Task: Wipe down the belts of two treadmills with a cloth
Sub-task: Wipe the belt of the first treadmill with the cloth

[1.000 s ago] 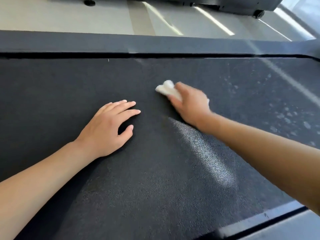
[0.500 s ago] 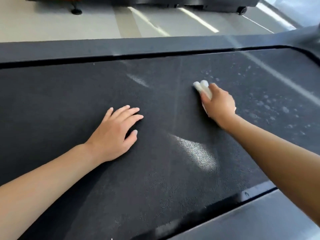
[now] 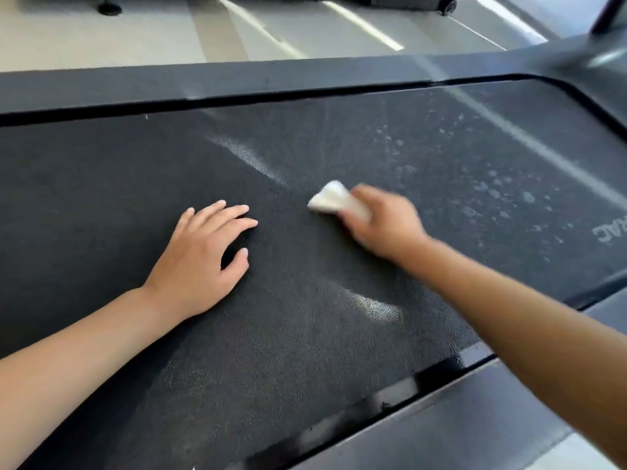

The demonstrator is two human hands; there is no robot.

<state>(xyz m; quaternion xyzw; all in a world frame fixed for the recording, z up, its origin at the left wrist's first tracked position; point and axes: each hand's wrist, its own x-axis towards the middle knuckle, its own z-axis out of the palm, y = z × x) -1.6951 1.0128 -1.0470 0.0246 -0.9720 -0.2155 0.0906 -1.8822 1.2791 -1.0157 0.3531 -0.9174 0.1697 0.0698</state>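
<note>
Your left hand (image 3: 200,262) lies flat on the treadmill belt (image 3: 118,184), palm down, fingers spread and empty, with the thumb angled out to the right. The forearm behind it comes in from the lower left corner. The belt under that hand is dark, rough-textured and free of marks.

Just to the right, near the middle of the belt, sits the white cloth (image 3: 330,198), folded into a small wad and touching the surface. Your right hand (image 3: 383,223) is closed over the back part of it, fingers curled and pressing it down; the front corner of the cloth sticks out past the fingertips toward the left hand. That hand and the cloth are blurred, so the exact finger placement cannot be told.

Right of the cloth, the belt carries a scatter of pale spots (image 3: 492,188) and a long bright streak of reflected light. At the far right edge there is white lettering (image 3: 610,232) printed on the belt, seen upside down and cut off by the frame; only a few letters show and no full word can be read.

A dark side rail (image 3: 237,79) borders the belt's far side, another rail (image 3: 475,418) the near side.
</note>
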